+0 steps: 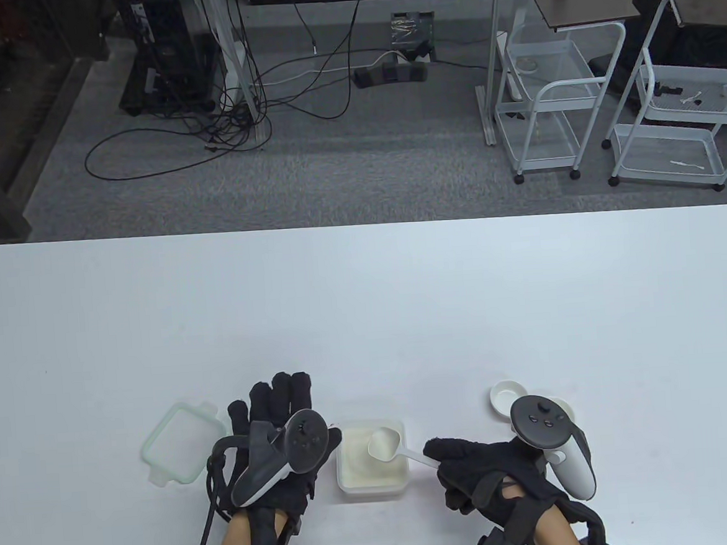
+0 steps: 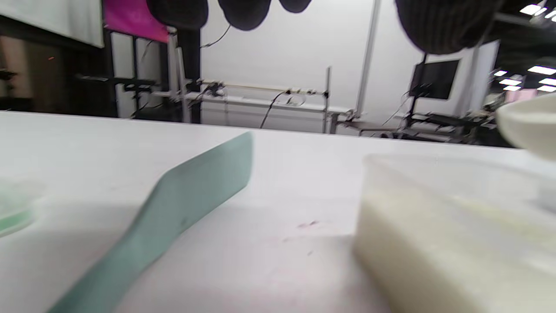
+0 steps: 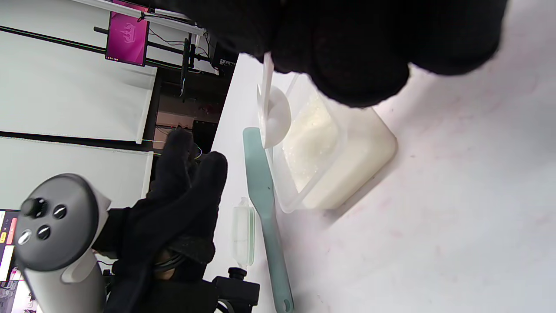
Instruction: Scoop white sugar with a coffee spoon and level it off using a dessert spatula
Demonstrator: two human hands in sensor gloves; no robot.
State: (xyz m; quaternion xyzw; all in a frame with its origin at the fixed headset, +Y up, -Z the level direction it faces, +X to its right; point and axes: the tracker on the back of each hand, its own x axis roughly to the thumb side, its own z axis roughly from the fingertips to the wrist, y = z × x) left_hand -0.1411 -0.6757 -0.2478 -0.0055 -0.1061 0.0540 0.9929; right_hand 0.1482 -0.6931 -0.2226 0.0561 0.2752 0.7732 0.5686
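Over sugar tub [image 1: 372, 465]: coffee spoon [image 1: 385, 443], pinched by my right hand [image 1: 489, 472].
Left hand [image 1: 275, 434] spread flat above dessert spatula [image 3: 265, 204] on counter [image 1: 366, 309].

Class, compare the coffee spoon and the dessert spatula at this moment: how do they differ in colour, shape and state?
The spoon is white; the spatula is pale green. The spoon ends in a round bowl; the spatula is a long flat blade. The right hand holds the spoon above the sugar box; the spatula lies unheld on the table, under the left hand. Both are slim handled tools beside the box.
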